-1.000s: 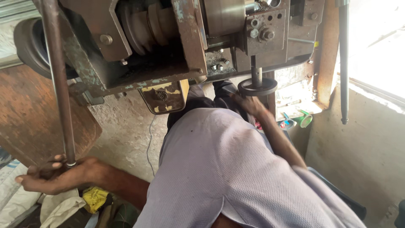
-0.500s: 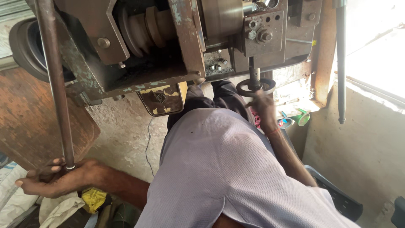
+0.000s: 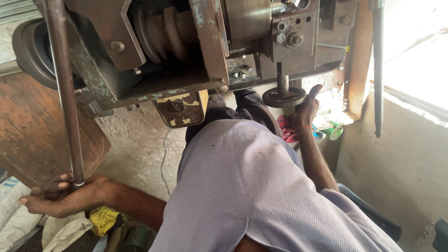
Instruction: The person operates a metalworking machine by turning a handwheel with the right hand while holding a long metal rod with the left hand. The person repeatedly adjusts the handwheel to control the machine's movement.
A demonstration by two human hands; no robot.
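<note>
Head view: the person stands at a worn metal lathe [image 3: 186, 60] and looks down over a pale lilac shirt [image 3: 247, 186]. The left hand [image 3: 60, 198] is closed around the lower end of a long steel lever rod [image 3: 65, 93], which rises steeply past the machine's left side; the fingers wrap the rod just below its collar. The right hand [image 3: 305, 109] is mostly open, fingers extended upward, resting against the rim of a small dark handwheel [image 3: 283, 97] mounted on a vertical shaft under the carriage; it grips nothing firmly. A rusty brown plate [image 3: 42, 130] leans behind the rod. Yellow cloth [image 3: 103, 219] lies near the left forearm. Concrete floor [image 3: 140, 149] below.
</note>
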